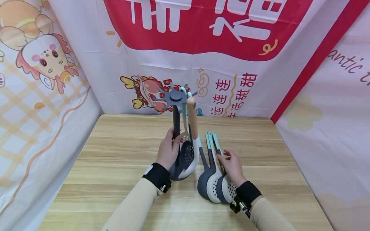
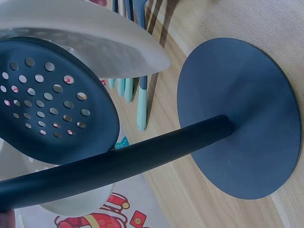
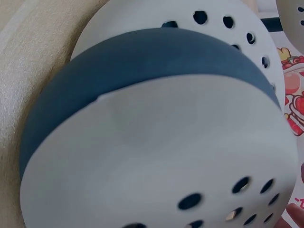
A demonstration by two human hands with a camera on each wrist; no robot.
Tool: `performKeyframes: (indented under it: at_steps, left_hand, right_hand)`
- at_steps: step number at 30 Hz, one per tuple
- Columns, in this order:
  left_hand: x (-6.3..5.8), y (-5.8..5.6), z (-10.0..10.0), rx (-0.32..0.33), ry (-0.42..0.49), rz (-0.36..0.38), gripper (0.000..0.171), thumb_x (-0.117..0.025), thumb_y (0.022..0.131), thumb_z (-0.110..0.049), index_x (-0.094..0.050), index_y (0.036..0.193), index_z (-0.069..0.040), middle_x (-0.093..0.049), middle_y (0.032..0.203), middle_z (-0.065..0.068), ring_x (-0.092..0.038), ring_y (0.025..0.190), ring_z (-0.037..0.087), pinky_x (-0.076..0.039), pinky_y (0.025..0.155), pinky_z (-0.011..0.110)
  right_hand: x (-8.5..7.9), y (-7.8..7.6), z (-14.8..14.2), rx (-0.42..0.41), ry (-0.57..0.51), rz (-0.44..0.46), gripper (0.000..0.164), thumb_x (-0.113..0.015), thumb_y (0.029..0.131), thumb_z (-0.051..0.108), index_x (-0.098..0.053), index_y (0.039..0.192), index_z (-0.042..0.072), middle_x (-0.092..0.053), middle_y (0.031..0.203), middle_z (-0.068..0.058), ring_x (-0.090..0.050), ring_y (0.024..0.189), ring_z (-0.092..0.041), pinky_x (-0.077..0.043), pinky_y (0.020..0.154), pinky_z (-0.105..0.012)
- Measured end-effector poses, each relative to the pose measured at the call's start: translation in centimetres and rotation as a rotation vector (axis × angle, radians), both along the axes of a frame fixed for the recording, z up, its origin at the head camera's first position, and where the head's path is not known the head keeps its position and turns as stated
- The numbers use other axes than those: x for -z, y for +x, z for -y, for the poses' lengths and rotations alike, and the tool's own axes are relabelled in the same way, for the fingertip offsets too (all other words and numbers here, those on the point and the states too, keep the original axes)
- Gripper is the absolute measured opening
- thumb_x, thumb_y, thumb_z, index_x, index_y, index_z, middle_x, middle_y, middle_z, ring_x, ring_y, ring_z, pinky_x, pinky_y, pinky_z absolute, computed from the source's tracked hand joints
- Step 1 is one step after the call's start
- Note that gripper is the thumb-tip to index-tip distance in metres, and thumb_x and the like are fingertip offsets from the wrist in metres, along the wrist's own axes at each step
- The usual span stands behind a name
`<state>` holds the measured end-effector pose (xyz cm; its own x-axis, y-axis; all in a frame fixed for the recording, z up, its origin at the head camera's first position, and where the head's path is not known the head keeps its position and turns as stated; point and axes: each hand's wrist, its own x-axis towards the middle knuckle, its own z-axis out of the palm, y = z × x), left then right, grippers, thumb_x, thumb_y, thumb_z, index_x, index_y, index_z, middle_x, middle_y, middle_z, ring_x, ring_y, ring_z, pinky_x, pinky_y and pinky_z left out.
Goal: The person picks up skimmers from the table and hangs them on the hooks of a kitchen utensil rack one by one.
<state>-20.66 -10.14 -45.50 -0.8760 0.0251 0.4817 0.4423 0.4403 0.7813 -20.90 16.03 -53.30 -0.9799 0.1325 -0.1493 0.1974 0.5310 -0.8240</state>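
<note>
My left hand (image 1: 170,149) grips the dark upright pole of a utensil stand (image 1: 176,117) with a many-armed hook top. On the stand hang a dark slotted skimmer (image 2: 52,99) and a white ladle with a wooden handle (image 1: 192,117), among other utensils. The round dark base (image 2: 251,142) shows in the left wrist view. To the right, my right hand (image 1: 234,166) pinches the handle of a white slotted ladle (image 3: 133,142), the rightmost of a row lying on the table. Its bowl overlaps a dark one (image 3: 142,52), and its handle is partly hidden by the fingers.
Next to these on the table (image 1: 121,154) lie a white slotted spoon (image 1: 213,189) and a dark ladle (image 1: 203,183), mint-tipped handles pointing away. A printed cloth (image 1: 162,61) hangs behind the table's far edge, and more cloth hangs at both sides.
</note>
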Motion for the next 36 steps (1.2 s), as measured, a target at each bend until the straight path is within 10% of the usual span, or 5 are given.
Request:
performKeyframes:
  at_steps: [36]
  left_hand:
    - [-0.1, 0.2, -0.1, 0.003, 0.004, 0.005, 0.023, -0.047, 0.105, -0.014, -0.049, 0.124, 0.001, -0.067, 0.094, 0.015, -0.068, 0.088, 0.027, -0.058, 0.083, 0.045]
  right_hand:
    - [2.2, -0.4, -2.4, 0.065, -0.13, 0.161, 0.046, -0.051, 0.103, 0.031, -0.052, 0.137, 0.0, -0.058, 0.128, -0.022, -0.058, 0.111, -0.031, -0.051, 0.089, -0.034]
